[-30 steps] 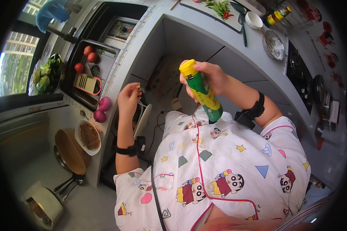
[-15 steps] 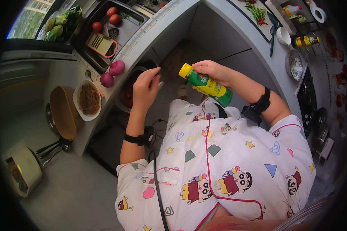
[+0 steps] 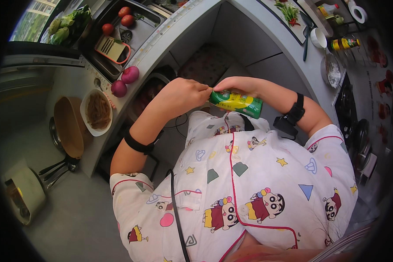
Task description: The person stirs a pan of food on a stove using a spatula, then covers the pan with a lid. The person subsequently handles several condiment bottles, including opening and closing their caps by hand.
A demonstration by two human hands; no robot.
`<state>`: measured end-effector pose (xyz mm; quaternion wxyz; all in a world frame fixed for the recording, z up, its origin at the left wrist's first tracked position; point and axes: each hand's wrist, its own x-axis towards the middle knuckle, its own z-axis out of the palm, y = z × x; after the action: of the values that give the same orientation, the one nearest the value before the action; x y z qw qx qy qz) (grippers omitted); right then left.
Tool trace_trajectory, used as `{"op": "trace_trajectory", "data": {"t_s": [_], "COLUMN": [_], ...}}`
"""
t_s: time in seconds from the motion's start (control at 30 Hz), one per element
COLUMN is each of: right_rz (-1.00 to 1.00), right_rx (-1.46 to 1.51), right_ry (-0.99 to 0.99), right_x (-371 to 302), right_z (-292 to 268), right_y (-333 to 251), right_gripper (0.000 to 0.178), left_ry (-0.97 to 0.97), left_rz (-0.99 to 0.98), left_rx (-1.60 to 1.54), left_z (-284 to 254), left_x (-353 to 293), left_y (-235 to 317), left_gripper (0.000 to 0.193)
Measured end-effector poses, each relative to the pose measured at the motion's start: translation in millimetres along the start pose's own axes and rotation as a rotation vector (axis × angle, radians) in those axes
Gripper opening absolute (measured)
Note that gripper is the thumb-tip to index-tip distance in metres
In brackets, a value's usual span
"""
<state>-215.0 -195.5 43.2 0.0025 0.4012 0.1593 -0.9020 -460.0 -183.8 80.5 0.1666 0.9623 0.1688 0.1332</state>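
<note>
A green and yellow squeeze bottle (image 3: 239, 104) lies nearly level in front of my body. My right hand (image 3: 236, 84) is closed around its neck end, the thumb along the upper side. At that same end, my left hand (image 3: 184, 96) has its fingers bent and pressed together over the yellow cap, which they hide. Both hands meet at the cap, so I cannot see whether it is on tight or loose.
On the left counter stand a white bowl of brown strips (image 3: 98, 112), a tan basket (image 3: 69, 126) and two purple onions (image 3: 129, 74). Tomatoes and a grater (image 3: 111, 48) sit in the sink. A cutting board with chopped greens (image 3: 287, 13) and a bowl of white powder (image 3: 332, 72) are at right.
My left hand has moved right and closed over the bottle's yellow cap, which showed before. The bottle has tipped closer to level, still in my right hand.
</note>
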Motion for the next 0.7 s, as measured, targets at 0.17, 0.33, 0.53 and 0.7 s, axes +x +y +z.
{"op": "trace_trajectory", "data": {"t_s": [0.17, 0.33, 0.53, 0.7], "right_rz": [-0.066, -0.087, -0.214, -0.458], "right_rx": [-0.150, -0.044, -0.012, -0.221], "right_ry": [-0.005, -0.005, -0.074, 0.082], "right_x": [-5.9, -24.3, -8.0, -85.3], "right_z": [-7.1, -14.2, -82.3, -65.0], "right_y": [5.0, 7.2, 63.3, 80.2], "right_gripper": [0.041, 0.042, 0.025, 0.068], "left_ry": [-0.072, -0.030, 0.097, 0.033], "left_rz": [0.043, 0.108, 0.208, -0.006], "left_rx": [-0.025, -0.068, -0.189, -0.451], "left_z": [-0.1, 3.0, 24.9, 38.2], "left_x": [6.6, 31.3, 93.7, 140.4], "left_y": [-5.1, -8.6, 19.4, 36.5], "left_gripper": [0.015, 0.018, 0.023, 0.009]}}
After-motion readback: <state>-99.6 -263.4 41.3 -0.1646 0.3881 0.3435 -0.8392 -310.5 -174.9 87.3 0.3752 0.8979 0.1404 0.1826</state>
